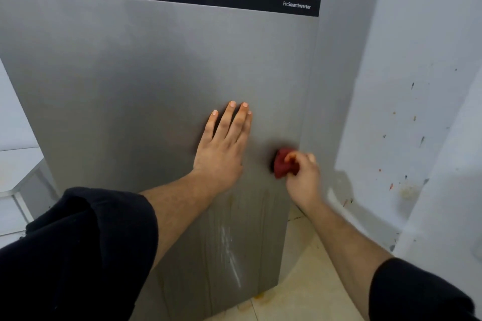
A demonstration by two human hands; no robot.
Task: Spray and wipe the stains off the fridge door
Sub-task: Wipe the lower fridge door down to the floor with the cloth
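Note:
The grey fridge door (135,86) fills most of the head view. My left hand (224,143) lies flat against it with fingers straight, near the middle right. My right hand (302,172) grips a bunched red cloth (283,164) and holds it against the door close to its right edge; the hand is blurred. Below the hands, wet streaks and a whitish smear (232,247) run down the door, with a faint yellowish mark (230,199) just under my left wrist. No spray bottle is in view.
A pale wall (407,86) on the right carries dark and red specks and a yellowish blotch (408,191). Beige floor tiles (310,273) lie below the door's right corner. A white shelf or cabinet (18,172) stands at the left.

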